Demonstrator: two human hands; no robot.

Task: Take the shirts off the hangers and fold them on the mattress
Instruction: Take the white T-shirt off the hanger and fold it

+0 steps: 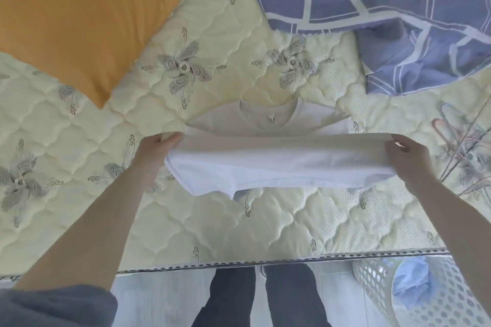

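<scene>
A white T-shirt [279, 156] lies across the middle of the quilted mattress [186, 220], collar toward the far side. Its lower part is lifted and doubled over toward the collar. My left hand [156, 151] grips the shirt's left edge at the fold. On the other side, my right hand [409, 159] pinches the right edge at the same height. Both hands hold the fabric a little above the mattress, with the hem hanging below them. No hanger is visible.
An orange pillow [79, 21] lies at the far left. A blue checked duvet [385, 13] is bunched at the far right. A white perforated laundry basket [430, 297] with blue cloth inside stands on the floor below the mattress edge, right of my legs.
</scene>
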